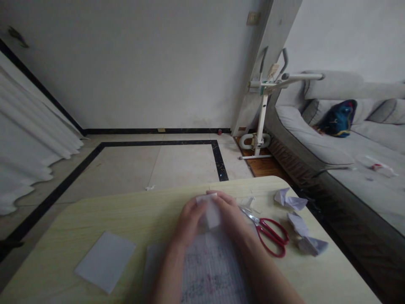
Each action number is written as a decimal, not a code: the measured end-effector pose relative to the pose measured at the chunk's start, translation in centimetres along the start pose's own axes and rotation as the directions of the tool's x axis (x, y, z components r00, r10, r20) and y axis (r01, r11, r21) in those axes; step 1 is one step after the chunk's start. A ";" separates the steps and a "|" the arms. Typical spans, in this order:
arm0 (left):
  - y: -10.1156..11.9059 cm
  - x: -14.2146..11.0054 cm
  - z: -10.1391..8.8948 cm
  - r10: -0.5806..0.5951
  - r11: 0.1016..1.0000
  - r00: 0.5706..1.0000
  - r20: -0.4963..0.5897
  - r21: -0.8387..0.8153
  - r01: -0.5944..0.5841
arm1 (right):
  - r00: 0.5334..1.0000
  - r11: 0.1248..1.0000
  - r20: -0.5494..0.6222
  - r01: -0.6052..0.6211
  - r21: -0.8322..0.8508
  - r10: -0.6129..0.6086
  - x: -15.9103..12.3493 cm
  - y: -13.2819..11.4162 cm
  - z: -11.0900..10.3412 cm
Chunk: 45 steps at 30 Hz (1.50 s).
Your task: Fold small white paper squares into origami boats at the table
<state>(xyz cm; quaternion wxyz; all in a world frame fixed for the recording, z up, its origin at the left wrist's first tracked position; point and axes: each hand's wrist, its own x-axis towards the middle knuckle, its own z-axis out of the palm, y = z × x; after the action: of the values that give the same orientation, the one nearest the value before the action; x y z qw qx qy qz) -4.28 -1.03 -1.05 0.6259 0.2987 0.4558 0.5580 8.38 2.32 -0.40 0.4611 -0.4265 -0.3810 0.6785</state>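
Observation:
Both of my hands meet at the middle of the table around a small folded piece of white paper [212, 213]. My left hand [190, 217] grips its left side, with the thumb on top. On the other side my right hand [230, 211] has its fingers closed on the paper too. Fingertips behind the paper are partly hidden and a little blurred. Under my forearms lies a lined sheet with handwriting [209, 270]. Scissors with red handles [272, 234] rest just right of my right hand, blades pointing toward it.
A square white sheet [106, 261] lies on the pale wooden table [133, 215] at left. Folded paper pieces [289, 199] [308, 236] sit near the right edge, and paper scraps [249, 202] behind the scissors. Beyond stand an exercise machine [262, 114] and a grey sofa [316, 139].

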 end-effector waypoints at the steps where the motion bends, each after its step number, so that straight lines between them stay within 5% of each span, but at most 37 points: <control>1: 0.0 0.0 0.1 -0.006 1.000 1.000 0.001 -0.004 0.006 | 1.000 1.000 -0.014 -0.003 -0.002 0.003 0.0 0.0 0.0; 9: 0.3 0.1 0.4 0.073 0.996 0.996 -0.055 0.056 -0.070 | 0.996 0.995 -0.078 0.038 0.096 -0.030 0.6 0.7 -0.1; 20: 0.6 0.2 0.2 0.167 0.978 0.975 -0.145 0.153 -0.145 | 0.968 0.940 -0.067 0.215 -0.266 -0.241 -0.2 -0.4 0.2; 27: 0.6 0.4 0.2 0.220 0.958 0.959 -0.177 0.226 -0.178 | 0.963 0.962 -0.155 0.190 -0.196 -0.222 0.2 0.4 0.2; 32: 0.5 0.6 0.2 0.262 0.946 0.939 -0.224 0.251 -0.204 | 0.964 0.950 -0.114 0.208 -0.235 -0.239 0.0 0.5 0.3; 45: 0.3 0.5 0.0 0.233 0.941 0.955 -0.184 0.289 -0.174 | 0.967 0.956 -0.141 0.175 -0.236 -0.212 -0.2 0.3 0.4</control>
<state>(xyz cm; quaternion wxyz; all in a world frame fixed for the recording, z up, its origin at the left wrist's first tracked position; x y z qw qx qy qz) -4.37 -0.47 -0.93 0.4649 0.3643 0.5590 0.5820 7.89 2.03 -0.52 0.5050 -0.4902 -0.4548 0.5458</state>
